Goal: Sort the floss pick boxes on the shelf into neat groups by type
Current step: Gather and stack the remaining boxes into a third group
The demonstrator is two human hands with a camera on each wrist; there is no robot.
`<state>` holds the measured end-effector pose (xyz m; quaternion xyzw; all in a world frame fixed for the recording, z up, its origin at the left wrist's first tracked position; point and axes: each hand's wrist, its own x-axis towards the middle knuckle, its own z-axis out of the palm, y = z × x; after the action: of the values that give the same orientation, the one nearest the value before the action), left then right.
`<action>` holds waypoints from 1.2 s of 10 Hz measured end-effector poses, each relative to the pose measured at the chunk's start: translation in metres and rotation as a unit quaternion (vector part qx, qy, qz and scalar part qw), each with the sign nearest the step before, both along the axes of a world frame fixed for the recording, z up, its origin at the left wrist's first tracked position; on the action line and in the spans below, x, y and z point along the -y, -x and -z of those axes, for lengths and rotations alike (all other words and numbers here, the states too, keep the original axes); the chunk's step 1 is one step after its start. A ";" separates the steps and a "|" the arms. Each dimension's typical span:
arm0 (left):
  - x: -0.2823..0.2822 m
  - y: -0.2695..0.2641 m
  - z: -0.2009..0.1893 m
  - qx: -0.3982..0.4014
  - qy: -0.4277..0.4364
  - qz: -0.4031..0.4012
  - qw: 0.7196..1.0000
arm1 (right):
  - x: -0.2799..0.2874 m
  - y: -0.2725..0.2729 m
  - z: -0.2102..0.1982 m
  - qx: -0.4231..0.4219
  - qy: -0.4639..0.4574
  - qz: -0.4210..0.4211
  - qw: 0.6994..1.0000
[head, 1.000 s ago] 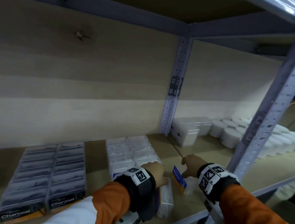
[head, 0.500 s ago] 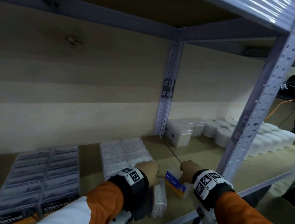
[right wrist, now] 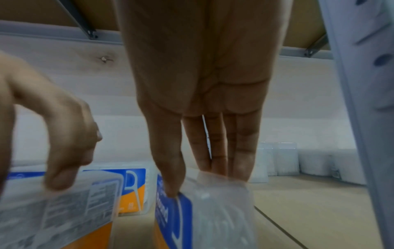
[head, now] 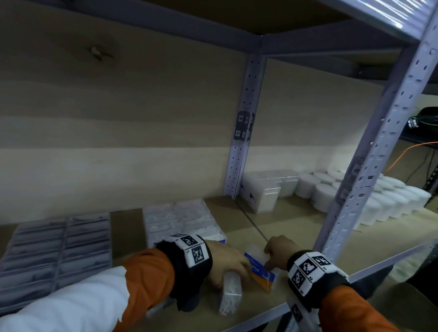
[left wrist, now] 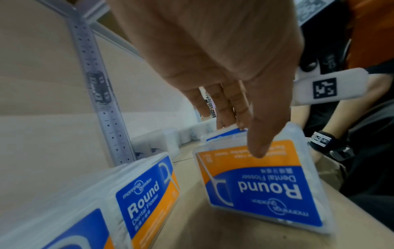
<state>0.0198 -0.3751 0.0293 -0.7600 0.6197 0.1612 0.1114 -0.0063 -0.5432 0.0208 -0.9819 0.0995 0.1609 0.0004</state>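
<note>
On the wooden shelf (head: 237,217) my left hand (head: 233,265) grips a clear floss pick box (head: 230,294) that stands on edge near the front lip. The left wrist view shows the thumb on its blue-orange "Round" label (left wrist: 262,185) and the fingers behind the top edge. Just to the right, my right hand (head: 271,255) pinches a second "Round" box (head: 260,268), tilted on its edge (right wrist: 202,210). A neat block of Round boxes (head: 181,220) lies behind my left wrist. A dark block of Charcoal boxes (head: 54,252) lies at the left.
A perforated metal upright (head: 242,130) stands at the back and another (head: 371,163) at the front right. Beyond them the neighbouring bay holds white rectangular boxes (head: 263,193) and several white round tubs (head: 384,201). The shelf's metal front lip (head: 251,325) runs below my hands.
Both hands keep their boxes. My left hand has shifted right, so its fingers now lie close to the box in my right hand.
</note>
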 end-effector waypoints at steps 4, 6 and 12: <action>0.002 -0.001 -0.004 -0.041 0.072 -0.072 0.994 | -0.006 -0.002 -0.001 -0.012 0.037 -0.014 0.999; -0.003 -0.010 -0.003 -0.098 0.135 -0.159 0.973 | -0.004 -0.005 0.004 -0.013 0.045 -0.021 0.999; -0.018 -0.012 0.032 -0.177 0.226 -0.331 0.899 | 0.000 -0.010 0.010 -0.006 0.059 -0.028 0.998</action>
<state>0.0318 -0.3567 -0.0026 -0.8850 0.3614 0.1762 -0.2349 0.0035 -0.5430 0.0111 -0.9817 0.0818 0.1603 -0.0630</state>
